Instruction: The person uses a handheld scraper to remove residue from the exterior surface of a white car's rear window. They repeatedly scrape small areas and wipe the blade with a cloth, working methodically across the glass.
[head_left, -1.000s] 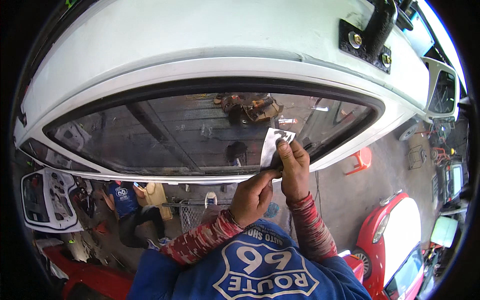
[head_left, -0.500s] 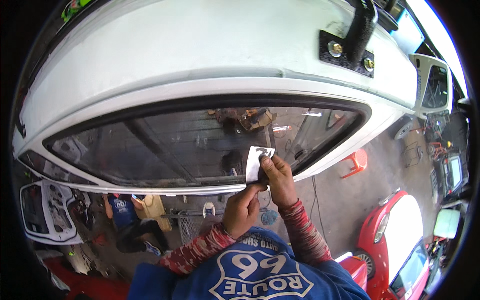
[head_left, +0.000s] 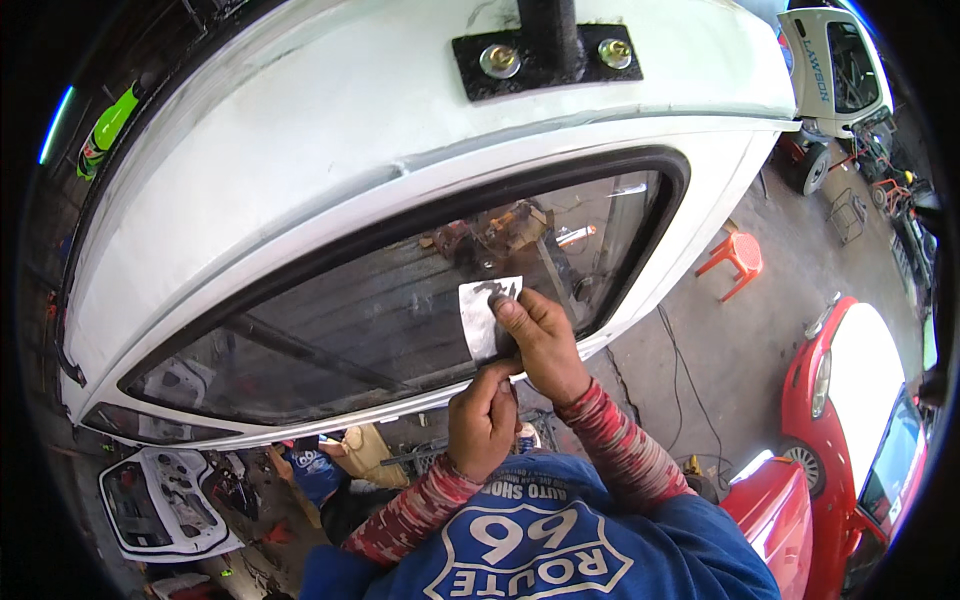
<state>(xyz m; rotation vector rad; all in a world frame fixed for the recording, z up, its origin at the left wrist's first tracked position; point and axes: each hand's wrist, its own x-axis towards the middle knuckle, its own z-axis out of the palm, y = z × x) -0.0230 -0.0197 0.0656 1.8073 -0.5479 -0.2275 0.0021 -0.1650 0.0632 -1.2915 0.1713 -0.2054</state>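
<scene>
My right hand (head_left: 546, 348) pinches a small white sheet (head_left: 481, 318) with dark smudges, its thumb pressed on the sheet's face. The sheet looks like paper or the back of sandpaper; I cannot tell which. Just below, my left hand (head_left: 482, 422) is closed, its fingertips at the sheet's dark lower end. Both hands are in front of the black-edged side window (head_left: 330, 325) of a white vehicle (head_left: 270, 140), near its lower frame. The fingers' undersides are hidden.
A black bracket (head_left: 570, 62) with two bolts sits on the vehicle's roof. An orange stool (head_left: 738, 258), cables (head_left: 690, 375) and a red car (head_left: 815, 375) are to the right. At lower left are a detached white door (head_left: 160, 505) and another person (head_left: 313, 470) in blue.
The view has turned, so the window now slants and the bracket appears further left. My hands and the sheet have shifted slightly left against the picture, with the grip much the same.
</scene>
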